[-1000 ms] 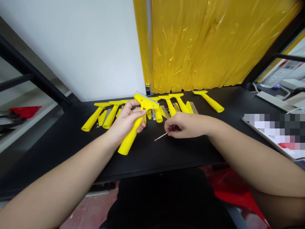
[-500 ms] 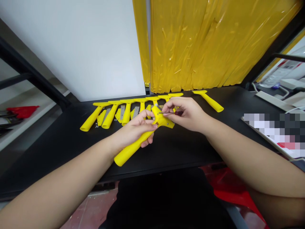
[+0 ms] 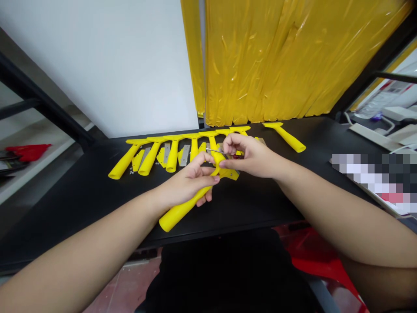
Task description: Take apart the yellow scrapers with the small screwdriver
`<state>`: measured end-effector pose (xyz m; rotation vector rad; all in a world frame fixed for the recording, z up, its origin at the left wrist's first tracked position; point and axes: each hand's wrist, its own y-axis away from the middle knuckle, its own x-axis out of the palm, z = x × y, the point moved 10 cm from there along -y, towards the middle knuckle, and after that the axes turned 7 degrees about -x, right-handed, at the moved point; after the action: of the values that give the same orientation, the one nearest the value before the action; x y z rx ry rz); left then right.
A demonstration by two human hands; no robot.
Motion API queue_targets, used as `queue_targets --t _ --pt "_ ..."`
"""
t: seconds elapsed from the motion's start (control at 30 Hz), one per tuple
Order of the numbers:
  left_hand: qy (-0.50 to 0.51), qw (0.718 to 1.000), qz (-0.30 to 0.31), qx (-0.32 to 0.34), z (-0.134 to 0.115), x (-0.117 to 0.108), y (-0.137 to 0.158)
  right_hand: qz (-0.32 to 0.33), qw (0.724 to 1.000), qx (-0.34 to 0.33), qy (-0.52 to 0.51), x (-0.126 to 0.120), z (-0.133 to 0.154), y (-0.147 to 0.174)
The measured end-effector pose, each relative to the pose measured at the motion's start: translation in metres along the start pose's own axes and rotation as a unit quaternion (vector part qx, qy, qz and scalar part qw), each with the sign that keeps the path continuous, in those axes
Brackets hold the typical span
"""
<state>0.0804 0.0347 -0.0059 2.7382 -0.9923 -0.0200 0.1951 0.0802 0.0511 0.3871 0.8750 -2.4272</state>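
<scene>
My left hand (image 3: 190, 176) is wrapped round the handle of a yellow plastic scraper (image 3: 179, 213), whose hollow end slants toward the table's front edge. The scraper's head has a small screw in its yellow plate and lies partly behind my fingers. In my right hand (image 3: 252, 155) is a small screwdriver (image 3: 213, 151), pinched with its dark red grip mostly hidden. Its thin metal shaft points left, above the scraper head and apart from the screw. The right thumb is at the scraper head, possibly touching it.
Several yellow scraper handles (image 3: 150, 161) stand in a row at the back of the black table (image 3: 260, 204). Yellow plates, metal blades (image 3: 185, 155) and tiny screws (image 3: 131, 172) lie between them. One separate handle (image 3: 289, 138) lies to the right, near a blurred-out tablet-like object (image 3: 374, 191).
The screwdriver tip has lifted off the scraper head and shifted up and left. My left hand and the scraper have moved slightly down and right, with the head tilted differently.
</scene>
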Motion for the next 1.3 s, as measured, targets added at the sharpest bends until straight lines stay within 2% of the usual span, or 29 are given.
queue_targets --t 0.1,0.17,0.37,0.5,0.57,0.7,0.9,1.3 --pt "-0.002 1.000 0.020 -0.015 0.002 0.003 0.000 0.024 0.993 0.073 -0.087 0.006 -0.020 0.003" --pt "-0.001 0.999 0.026 -0.025 0.003 0.003 0.000 0.031 0.989 0.100 -0.106 0.009 -0.027 0.005" --pt "0.021 0.997 0.042 -0.062 0.009 0.002 -0.003 -0.001 0.988 0.116 -0.103 0.003 -0.033 0.007" --pt "0.068 0.994 0.041 -0.074 0.012 0.000 -0.006 -0.032 0.989 0.120 -0.077 -0.017 -0.039 0.009" --pt "0.076 0.993 0.028 -0.081 0.015 -0.005 -0.007 -0.027 0.993 0.106 -0.051 -0.026 -0.037 0.009" --pt "0.072 0.994 -0.007 -0.082 0.021 -0.015 -0.008 -0.006 1.000 0.024 0.014 -0.037 -0.015 0.008" --pt "0.077 0.993 -0.067 -0.050 0.013 -0.027 -0.006 0.019 0.989 -0.046 0.142 -0.041 0.010 0.009" --pt "0.070 0.992 -0.098 -0.041 0.008 -0.030 -0.003 0.014 0.981 -0.055 0.184 -0.044 0.014 0.010"
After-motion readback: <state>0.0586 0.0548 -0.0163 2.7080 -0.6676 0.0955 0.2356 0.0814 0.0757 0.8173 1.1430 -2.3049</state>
